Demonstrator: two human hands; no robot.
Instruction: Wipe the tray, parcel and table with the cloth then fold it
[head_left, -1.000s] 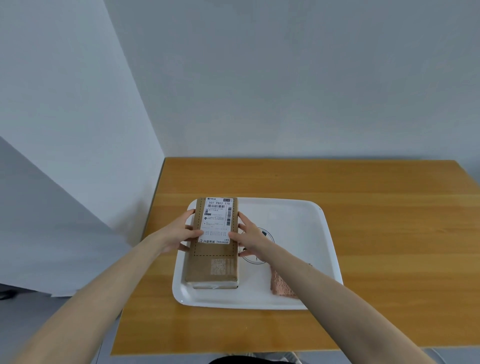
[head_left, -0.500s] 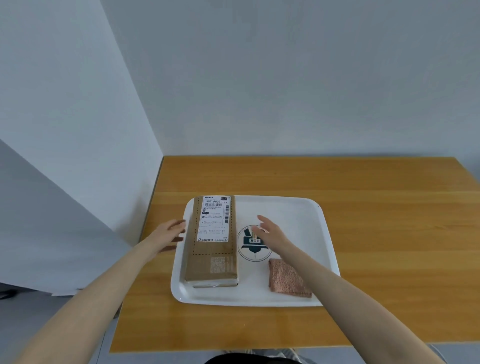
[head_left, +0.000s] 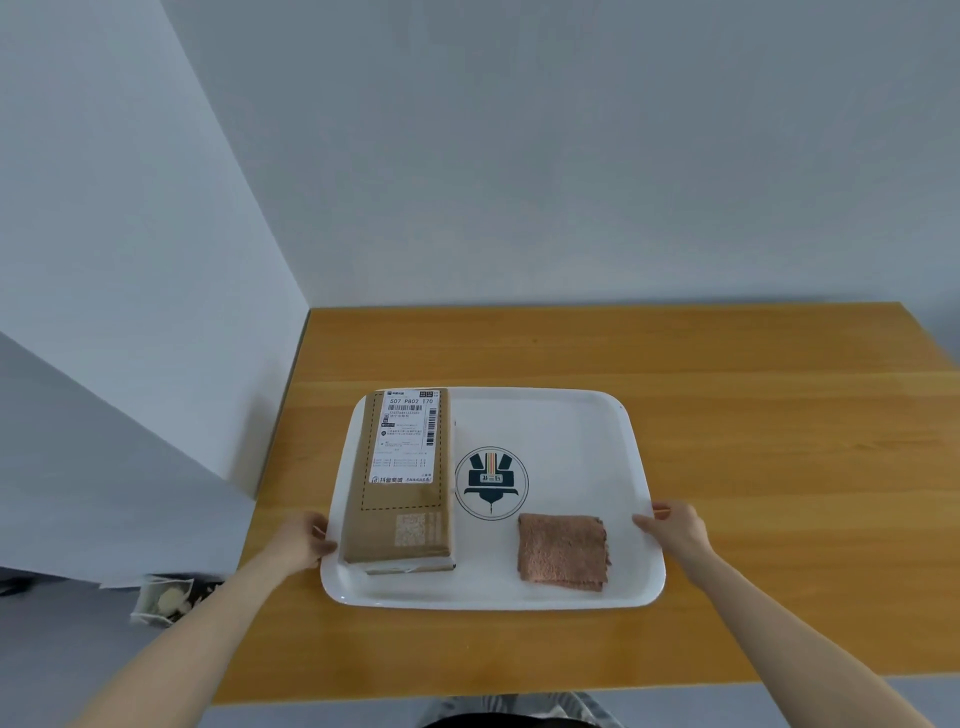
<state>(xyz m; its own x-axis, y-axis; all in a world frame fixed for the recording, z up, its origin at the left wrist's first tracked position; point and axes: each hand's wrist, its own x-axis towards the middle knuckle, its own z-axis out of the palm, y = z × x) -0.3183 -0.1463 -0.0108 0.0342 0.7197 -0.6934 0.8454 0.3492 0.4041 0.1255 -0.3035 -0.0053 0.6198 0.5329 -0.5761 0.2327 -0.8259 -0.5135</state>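
Both hands have left the parcel (head_left: 400, 478): the left hand (head_left: 304, 540) now grips the tray (head_left: 571, 431) at its left rim, the right hand (head_left: 675, 527) at its right rim.

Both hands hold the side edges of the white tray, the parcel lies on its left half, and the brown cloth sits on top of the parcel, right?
Not quite. The head view shows the cloth lying on the tray itself, right of the parcel and apart from it. The rest holds: left hand and right hand grip the side edges.
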